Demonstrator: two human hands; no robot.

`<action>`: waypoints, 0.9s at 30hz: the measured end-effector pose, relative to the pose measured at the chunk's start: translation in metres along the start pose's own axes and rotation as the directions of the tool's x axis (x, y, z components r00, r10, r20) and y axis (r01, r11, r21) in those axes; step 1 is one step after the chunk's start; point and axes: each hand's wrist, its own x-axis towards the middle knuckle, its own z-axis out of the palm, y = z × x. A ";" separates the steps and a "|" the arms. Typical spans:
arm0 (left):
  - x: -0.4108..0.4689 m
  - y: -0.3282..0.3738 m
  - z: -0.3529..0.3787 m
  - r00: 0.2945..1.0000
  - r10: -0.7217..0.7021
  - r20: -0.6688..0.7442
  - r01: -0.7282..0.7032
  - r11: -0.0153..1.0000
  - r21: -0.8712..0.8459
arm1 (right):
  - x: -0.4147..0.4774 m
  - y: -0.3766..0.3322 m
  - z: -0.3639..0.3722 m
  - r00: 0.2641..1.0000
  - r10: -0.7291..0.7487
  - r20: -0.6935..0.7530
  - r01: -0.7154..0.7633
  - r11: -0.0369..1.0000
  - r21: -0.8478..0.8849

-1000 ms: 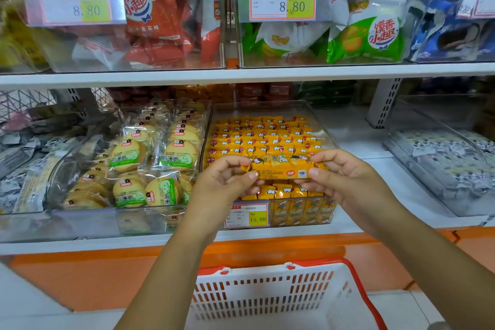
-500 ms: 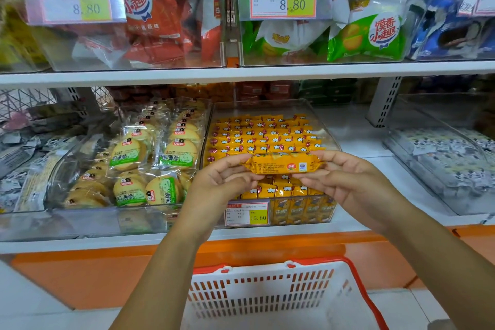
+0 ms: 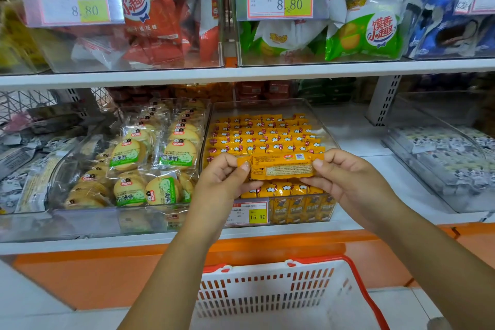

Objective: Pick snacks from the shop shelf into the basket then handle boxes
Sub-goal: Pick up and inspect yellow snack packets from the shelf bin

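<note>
The person is holding one yellow snack packet (image 3: 281, 167) between both hands, level and just above the front of the clear bin (image 3: 262, 104) on the lower shelf (image 3: 356, 142). The packet's long axis is running left to right, its printed back facing the camera. The left hand (image 3: 225, 177) is pinching the left end and the right hand (image 3: 348, 179) the right end. On each side the fingers (image 3: 245, 167) are curling round the crimped edge with the thumb pressing on top, so neither hand is nearer than the other. The bin under the packet is holding rows of the same yellow packets, packed tight, with a price tag (image 3: 250, 213) on its front wall. The bin just to its left is holding round biscuits in clear wrappers (image 3: 179, 153). The basket (image 3: 356, 284) is standing straight below the hands and nearer the person, open side up, well apart from the packet. The coming move turns on this drop: down and back toward the body, with one hand letting go first. The basket's floor is running out of the frame, so what is lying in it is hard to say — probably little.
</note>
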 end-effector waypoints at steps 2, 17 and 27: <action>-0.001 0.001 0.003 0.999 0.020 -0.038 -0.021 0.999 -0.031 | 0.000 0.000 0.002 0.999 -0.024 -0.037 0.025 1.000 0.006; -0.001 0.001 -0.001 1.000 -0.005 -0.030 0.004 0.998 -0.058 | -0.002 0.001 0.003 0.999 -0.044 0.019 0.045 0.998 -0.044; 0.000 0.001 -0.003 0.999 -0.032 -0.008 0.031 0.995 -0.095 | -0.002 0.000 0.003 1.000 -0.001 0.017 0.002 0.999 -0.043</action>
